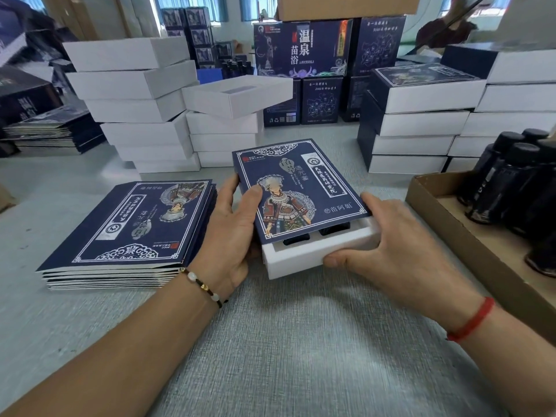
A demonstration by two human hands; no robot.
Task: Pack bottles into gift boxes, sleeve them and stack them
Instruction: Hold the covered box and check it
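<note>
Gripped the navy sleeve [296, 188] with the left hand [233, 230], thumb curled on top. Held the white box [316, 251] on the table [285, 341] with the right hand [391, 245], near end uncovered, bottles [296, 238] showing.

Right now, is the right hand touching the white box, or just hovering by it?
Touching. In the head view, the right hand holds the white box: its thumb presses the near front wall and its fingers wrap the right corner, with no gap visible.
</note>
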